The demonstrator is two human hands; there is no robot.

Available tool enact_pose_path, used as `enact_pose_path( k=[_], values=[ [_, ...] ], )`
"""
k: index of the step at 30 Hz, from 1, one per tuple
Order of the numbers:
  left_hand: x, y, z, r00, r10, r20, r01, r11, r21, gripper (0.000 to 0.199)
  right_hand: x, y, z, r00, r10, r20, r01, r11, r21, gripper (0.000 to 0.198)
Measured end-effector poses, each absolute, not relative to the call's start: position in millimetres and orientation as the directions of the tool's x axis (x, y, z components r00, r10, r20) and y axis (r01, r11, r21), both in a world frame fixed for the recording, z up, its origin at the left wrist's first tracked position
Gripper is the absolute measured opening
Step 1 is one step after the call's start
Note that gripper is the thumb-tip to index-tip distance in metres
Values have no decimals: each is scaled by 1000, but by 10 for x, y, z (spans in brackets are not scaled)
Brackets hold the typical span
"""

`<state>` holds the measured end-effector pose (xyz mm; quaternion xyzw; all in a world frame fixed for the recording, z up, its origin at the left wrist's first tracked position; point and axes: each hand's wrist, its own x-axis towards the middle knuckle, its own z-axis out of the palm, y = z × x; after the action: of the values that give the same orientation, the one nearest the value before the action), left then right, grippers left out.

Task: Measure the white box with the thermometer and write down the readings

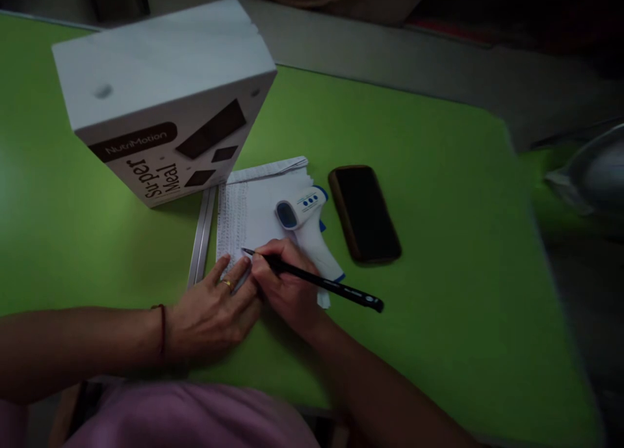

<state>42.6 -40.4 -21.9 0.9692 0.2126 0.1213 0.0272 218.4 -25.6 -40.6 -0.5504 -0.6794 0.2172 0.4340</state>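
Note:
My right hand (291,285) is closed around a black pen (336,288), whose tip meets a stack of paper (258,207). Rows of small handwriting run down the left part of the top sheet. My left hand (214,305), wearing a ring and a dark red wrist cord, lies flat with fingers spread on the lower edge of the paper. A white and blue infrared thermometer (307,206) rests on the right side of the sheets, its handle beside my right hand. Part of the paper is hidden under both hands.
A tall white box (166,71) printed "NutriMotion" stands behind and left of the paper. A metal strip (201,240) lies along the paper's left side. Right of the thermometer is a dark phone (365,214) in a brown case. Everything rests on a green table (453,240).

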Motion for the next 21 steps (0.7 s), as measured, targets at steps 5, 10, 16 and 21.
enact_pose_path(
  k=[5,10,16,21],
  values=[
    [428,-397,-195,871,425,247,416,-905,90,28,2189,-246,-411,-4,932,363,519,312,-796,10],
    [437,-390,-193,871,426,246,420,-904,78,29,2207,-245,-447,62,911,408,560,307,-769,8],
    [435,-385,-199,871,423,249,417,-905,80,31,2216,-245,-478,37,897,441,550,350,-758,11],
    [439,-391,-190,865,431,255,421,-902,96,32,2216,-242,-453,11,905,425,559,347,-753,11]
  ],
)
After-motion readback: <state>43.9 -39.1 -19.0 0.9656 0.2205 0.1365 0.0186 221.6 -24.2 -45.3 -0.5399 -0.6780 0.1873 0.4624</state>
